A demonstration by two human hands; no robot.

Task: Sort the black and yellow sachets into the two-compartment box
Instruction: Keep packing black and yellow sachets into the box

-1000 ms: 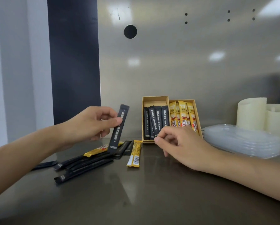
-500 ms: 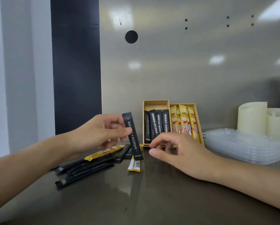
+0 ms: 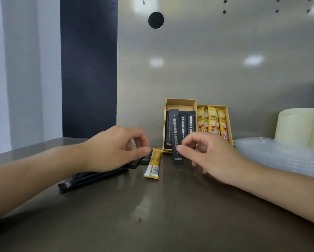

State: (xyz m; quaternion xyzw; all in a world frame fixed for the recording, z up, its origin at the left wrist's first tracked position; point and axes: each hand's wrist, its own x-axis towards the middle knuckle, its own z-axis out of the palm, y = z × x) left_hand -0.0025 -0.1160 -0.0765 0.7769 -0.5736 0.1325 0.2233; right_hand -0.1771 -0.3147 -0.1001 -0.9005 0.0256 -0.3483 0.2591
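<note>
Your right grip (image 3: 207,157) pinches a black sachet (image 3: 175,135) between the thumb and the curled forefinger, on its lower half, with the other fingers loosely curled beneath. The sachet is a slim matt-black stick with a column of pale lettering down its face and a small white mark near the lower end. It stands nearly upright, its top leaning a touch toward eleven o'clock, its foot at or just above the table (image 3: 152,215); I cannot tell which. It is right in front of the box (image 3: 180,102) at your twelve o'clock, a tan card box at the foot of the steel back wall (image 3: 225,70). The box's left compartment holds black sachets (image 3: 183,124) side by side, and its right one holds yellow sachets (image 3: 212,120) with red lettering. Your left grip (image 3: 116,148) hovers at ten o'clock over a heap of black sachets (image 3: 90,179) lying on the table, fingers loosely curved, thumb out, holding nothing that shows. Between your hands one yellow sachet (image 3: 153,165) lies flat, barcode end toward you. At two o'clock sit a stack of clear trays (image 3: 279,157) and cream rolls (image 3: 294,126).
</note>
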